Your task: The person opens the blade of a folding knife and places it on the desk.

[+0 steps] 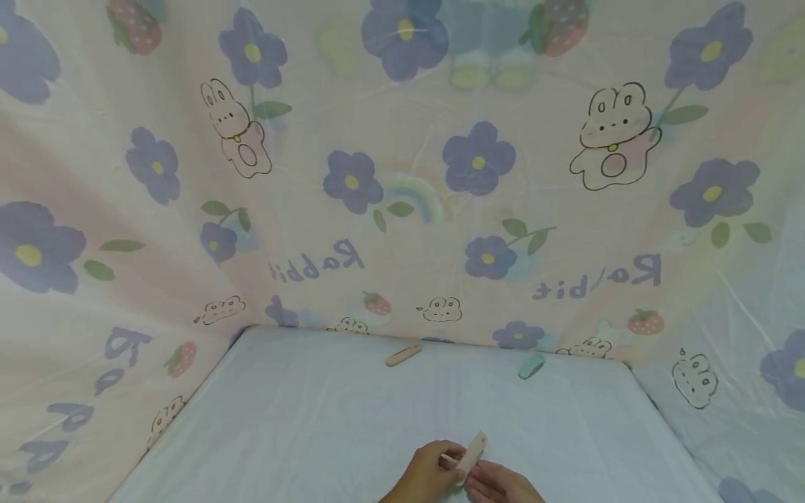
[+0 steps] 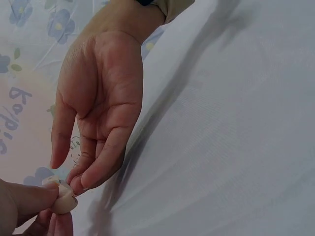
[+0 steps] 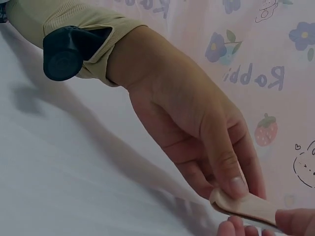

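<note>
From left hand (image 1: 426,472), beige clip (image 1: 472,457) slants forward-right

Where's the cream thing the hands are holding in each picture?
Head: the cream thing is near the bottom, a bit right of the middle.
Left wrist: it's in the lower left part.
Right wrist: it's in the lower right part.
Shared landmark: the flowery sheet shows in all three.

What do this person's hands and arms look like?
The left hand and right hand are bare, with beige sleeves. A dark, rounded device sits at the left cuff; something dark shows by the right cuff, cut off by the frame.
</note>
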`<state>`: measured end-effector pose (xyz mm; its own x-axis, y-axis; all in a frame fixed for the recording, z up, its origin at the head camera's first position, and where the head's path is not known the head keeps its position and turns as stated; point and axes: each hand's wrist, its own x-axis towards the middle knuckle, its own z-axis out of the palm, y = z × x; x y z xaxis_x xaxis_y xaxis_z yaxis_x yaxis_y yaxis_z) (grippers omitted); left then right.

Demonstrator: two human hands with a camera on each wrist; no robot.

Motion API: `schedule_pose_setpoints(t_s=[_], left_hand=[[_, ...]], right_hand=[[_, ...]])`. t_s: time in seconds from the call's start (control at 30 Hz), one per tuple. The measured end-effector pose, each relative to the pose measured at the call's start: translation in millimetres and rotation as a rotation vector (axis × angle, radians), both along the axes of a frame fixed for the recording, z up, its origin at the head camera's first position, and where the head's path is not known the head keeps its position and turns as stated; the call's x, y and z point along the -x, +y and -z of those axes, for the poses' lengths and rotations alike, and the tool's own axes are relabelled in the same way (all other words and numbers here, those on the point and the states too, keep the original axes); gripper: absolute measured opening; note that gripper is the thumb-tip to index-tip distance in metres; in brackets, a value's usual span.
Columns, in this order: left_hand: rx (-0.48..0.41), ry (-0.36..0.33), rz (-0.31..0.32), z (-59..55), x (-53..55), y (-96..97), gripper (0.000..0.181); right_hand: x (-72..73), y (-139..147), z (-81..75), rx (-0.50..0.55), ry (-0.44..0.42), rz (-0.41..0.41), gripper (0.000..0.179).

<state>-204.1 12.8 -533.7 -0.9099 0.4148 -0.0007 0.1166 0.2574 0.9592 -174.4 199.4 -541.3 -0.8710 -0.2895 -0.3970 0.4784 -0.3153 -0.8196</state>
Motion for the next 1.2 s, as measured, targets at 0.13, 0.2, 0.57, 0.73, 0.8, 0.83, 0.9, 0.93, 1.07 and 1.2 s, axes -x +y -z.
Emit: schedule_pose_setpoints(t_s=[0.13, 0.2, 0.57, 0.73, 0.8, 0.83, 0.9, 0.93, 1.07, 1.2], left_hand=[[-0.049, -0.014, 0.000, -2.2, -2.7, -0.2, 0.023], [-0.073, -0.026, 0.004, -3.7, -4.2, -0.4, 0.024], [-0.162, -0.059, 0.087, -10.2, -7.8, -3.8, 0.030], [-0.209, -0.054, 0.122, -10.7, -8.2, -6.0, 0.032], [-0.234, -0.058, 0.134, -10.9, -8.4, -6.9, 0.032], [-0.245, -0.061, 0.140, -11.1, -8.5, -7.2, 0.032], [-0.269, -0.073, 0.149, -11.7, -9.0, -8.1, 0.032], [-0.276, -0.080, 0.151, -12.0, -9.3, -8.5, 0.032], [-0.278, -0.089, 0.148, -13.7, -10.3, -10.1, 0.032], [-0.285, -0.116, 0.138, -13.5, -10.3, -11.5, 0.033]], right_hand=[[0.5, -2.1, -0.6, -0.001, 0.003, 0.014, 0.058], [0.4, -2.3, -0.6, -0.020, 0.015, 0.013, 0.052], [2.1, -2.8, -1.4, -0.097, 0.045, 0.010, 0.040], [2.1, -4.5, -3.4, -0.126, 0.082, 0.031, 0.036], [1.4, -6.2, -5.9, -0.123, 0.091, 0.054, 0.033], [0.9, -7.3, -7.5, -0.122, 0.094, 0.066, 0.031], [-0.3, -9.5, -10.8, -0.121, 0.102, 0.081, 0.031], [-0.9, -10.6, -12.2, -0.127, 0.104, 0.087, 0.031], [-2.6, -14.1, -15.9, -0.139, 0.110, 0.106, 0.029], [-2.3, -15.0, -16.6, -0.130, 0.112, 0.113, 0.027]])
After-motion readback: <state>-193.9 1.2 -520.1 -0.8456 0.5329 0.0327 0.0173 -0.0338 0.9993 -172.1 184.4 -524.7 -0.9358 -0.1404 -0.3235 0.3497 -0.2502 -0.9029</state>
